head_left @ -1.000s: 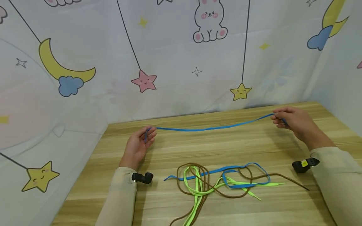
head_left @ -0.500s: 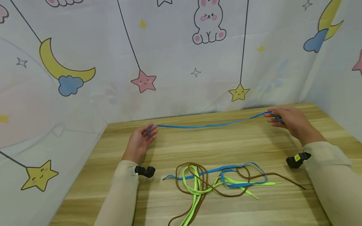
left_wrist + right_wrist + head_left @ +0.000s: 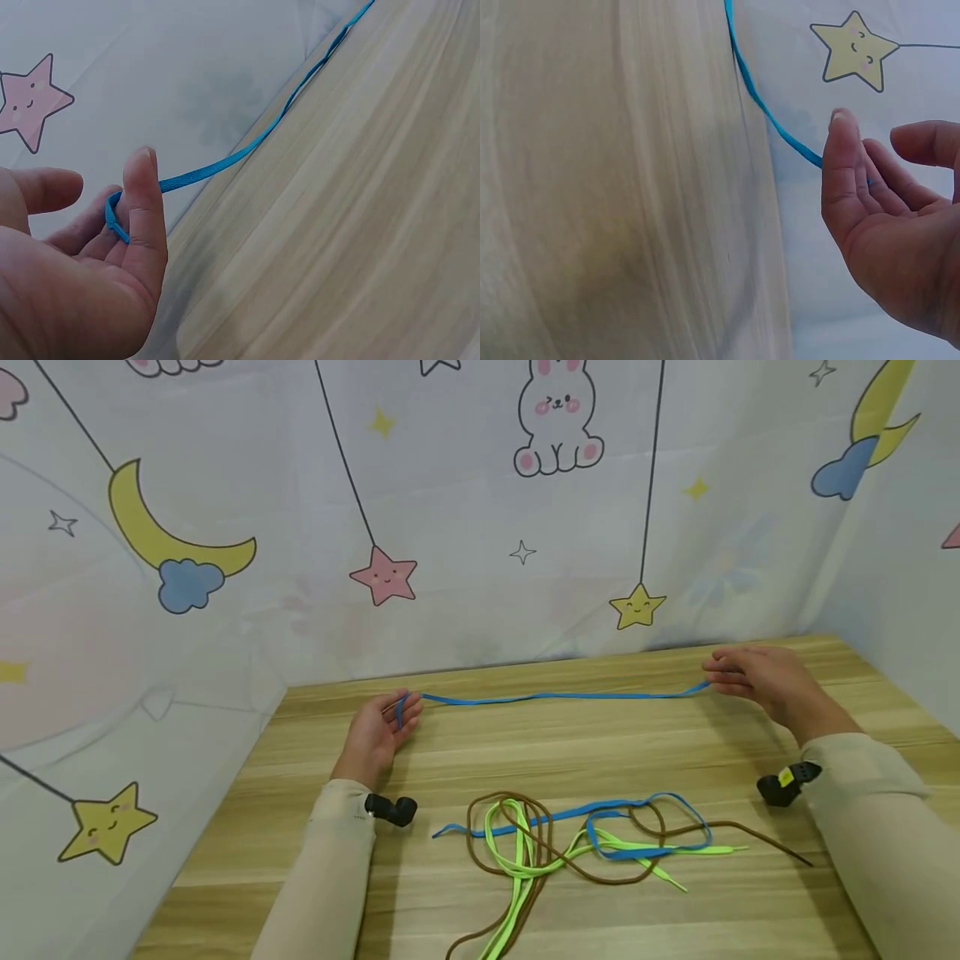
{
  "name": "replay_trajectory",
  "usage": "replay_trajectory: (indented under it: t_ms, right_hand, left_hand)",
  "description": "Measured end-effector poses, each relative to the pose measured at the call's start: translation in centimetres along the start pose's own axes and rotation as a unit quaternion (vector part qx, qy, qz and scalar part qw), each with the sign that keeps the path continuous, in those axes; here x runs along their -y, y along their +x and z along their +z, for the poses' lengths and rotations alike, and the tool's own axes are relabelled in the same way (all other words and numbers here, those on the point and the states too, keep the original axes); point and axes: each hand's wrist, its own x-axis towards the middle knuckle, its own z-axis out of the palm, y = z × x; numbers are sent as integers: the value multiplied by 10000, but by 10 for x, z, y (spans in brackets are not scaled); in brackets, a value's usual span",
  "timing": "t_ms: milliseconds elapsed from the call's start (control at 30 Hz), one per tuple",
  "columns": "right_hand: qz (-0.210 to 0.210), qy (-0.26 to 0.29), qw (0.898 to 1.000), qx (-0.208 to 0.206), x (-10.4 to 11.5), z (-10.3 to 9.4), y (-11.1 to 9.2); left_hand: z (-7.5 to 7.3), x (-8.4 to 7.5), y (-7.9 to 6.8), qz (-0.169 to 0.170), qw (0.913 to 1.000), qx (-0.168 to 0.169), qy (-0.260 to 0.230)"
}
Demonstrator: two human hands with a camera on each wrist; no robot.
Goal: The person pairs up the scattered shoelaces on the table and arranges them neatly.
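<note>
A blue shoelace [image 3: 570, 696] runs between the two hands along the back of the table, lying nearly straight in the head view. My left hand [image 3: 377, 735] is at its left end, palm turned inward, thumb apart from the fingers. In the left wrist view the lace [image 3: 202, 172] passes behind the little finger, and its short end loops across the inner fingers. At the other end is my right hand [image 3: 772, 685], with relaxed fingers and the thumb [image 3: 926, 142] held away. There the lace [image 3: 791, 142] goes behind the little finger, a bit of blue showing between the fingers.
Nearer the front of the table [image 3: 420, 910] lies a loose tangle of laces: another blue shoelace [image 3: 585, 810], a neon green one [image 3: 517, 864] and a brown round one [image 3: 592, 877]. A white printed curtain [image 3: 465, 610] hangs right behind the table's back edge.
The blue lace's right part has dropped lower and its tail no longer shows over the right hand's fingers. The right hand first shifted slightly left; the left hand moved slightly right.
</note>
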Motion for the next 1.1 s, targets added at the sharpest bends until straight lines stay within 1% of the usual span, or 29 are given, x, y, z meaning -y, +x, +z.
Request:
replay_trajectory:
  t_ms: [100, 233, 333, 533, 733, 933, 1100]
  right_hand:
    - [-14, 124, 9999, -58, -2, 1, 2]
    - [81, 318, 9994, -141, -7, 1, 5]
    - [130, 301, 9993, -166, -10, -1, 7]
    - [70, -126, 9996, -249, -11, 0, 9]
    - [64, -336, 9989, -307, -15, 2, 12]
    - [34, -593, 9978, -307, -16, -1, 16]
    - [60, -606, 9974, -374, -17, -2, 18]
  left_hand:
    - [1, 0, 1, -9, 10000, -4, 47]
    - [-2, 0, 1, -6, 9999, 34, 164]
    - [-3, 1, 1, -36, 9994, 113, 311]
    - [-6, 1, -4, -166, 9981, 139, 582]
    - [-12, -1, -7, -164, 9956, 206, 899]
    - [-16, -3, -5, -150, 9928, 308, 1149]
    - [-16, -4, -2, -188, 9915, 334, 1244]
